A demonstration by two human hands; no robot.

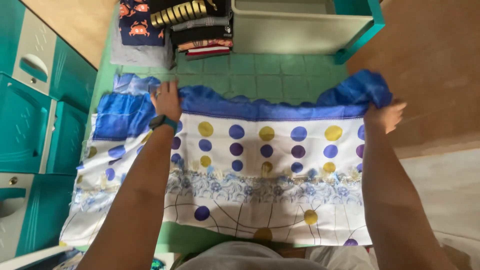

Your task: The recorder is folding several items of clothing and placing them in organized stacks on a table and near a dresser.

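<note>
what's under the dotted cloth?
A green tiled surface shows beyond the dotted cloth and in a strip at its near edge. The left hand lies on the cloth; the right hand grips its blue border. Anything else beneath is covered.

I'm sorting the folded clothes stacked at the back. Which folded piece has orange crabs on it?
The dark navy crab-print piece, on top of the left pile above the grey fabric. The pile beside it shows only stripes and plain dark folds.

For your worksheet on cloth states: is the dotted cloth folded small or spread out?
Spread out: the dotted cloth lies flat across the green surface, the left hand and right hand at its blue edge.
</note>
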